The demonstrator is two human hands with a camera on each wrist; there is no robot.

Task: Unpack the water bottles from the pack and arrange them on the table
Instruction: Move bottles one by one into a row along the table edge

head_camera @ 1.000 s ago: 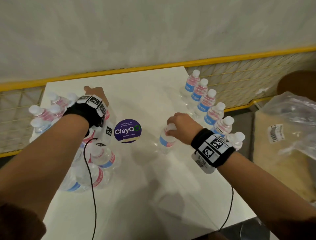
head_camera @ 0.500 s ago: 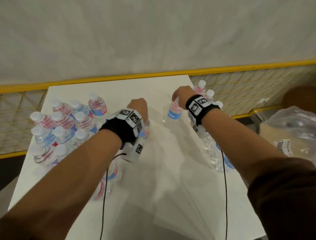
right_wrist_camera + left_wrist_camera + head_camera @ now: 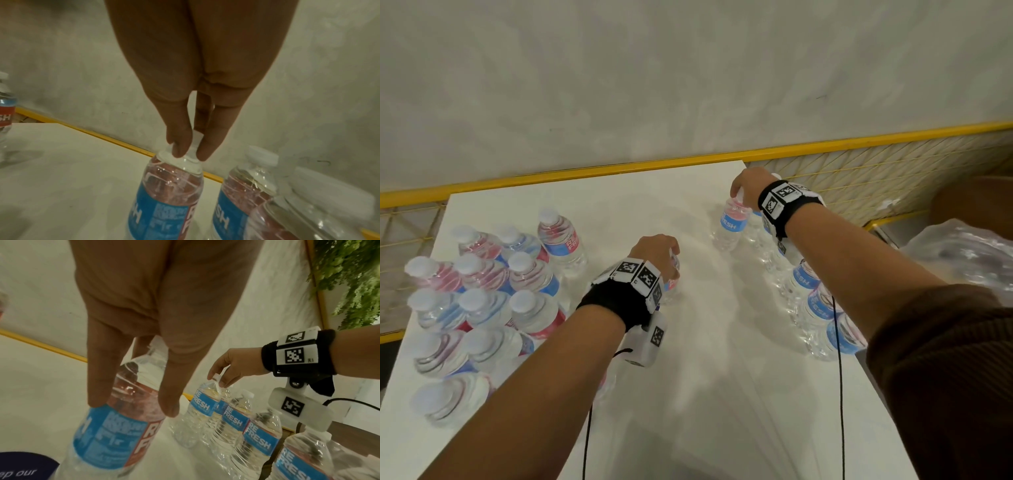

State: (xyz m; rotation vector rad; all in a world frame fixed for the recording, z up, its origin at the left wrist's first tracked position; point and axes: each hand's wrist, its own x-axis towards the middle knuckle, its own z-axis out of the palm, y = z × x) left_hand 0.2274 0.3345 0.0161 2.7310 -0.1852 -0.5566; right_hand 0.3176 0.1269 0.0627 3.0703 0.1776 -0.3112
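The person's right hand [image 3: 748, 186] reaches to the far right part of the white table [image 3: 722, 394] and pinches the white cap of an upright water bottle [image 3: 734, 222] between thumb and fingertips [image 3: 182, 146]. In the right wrist view the bottle hangs straight below those fingers, its blue and red label facing the camera, its body clear of the palm; whether its base touches the tabletop I cannot tell. It is at the far end of a row of bottles [image 3: 815, 301] that runs along the table's right edge back toward the person, and its nearest neighbour [image 3: 246, 186] is just beside it.

The left hand [image 3: 654, 253] is over the middle of the table, fingers curled down around the top of a second bottle [image 3: 115, 426]. From the left wrist view two fingers [image 3: 98, 378] lie along its shoulder down to the label's upper edge, with the neck up between them, so the bottle is held from above and sits slightly tilted under the palm. A dark round sticker [image 3: 26, 467] shows on the table beside its base.

To the left, a tight cluster of bottles [image 3: 482, 294] stands together near the table's left edge. Off the right side lies crumpled clear plastic wrap [image 3: 962, 260].
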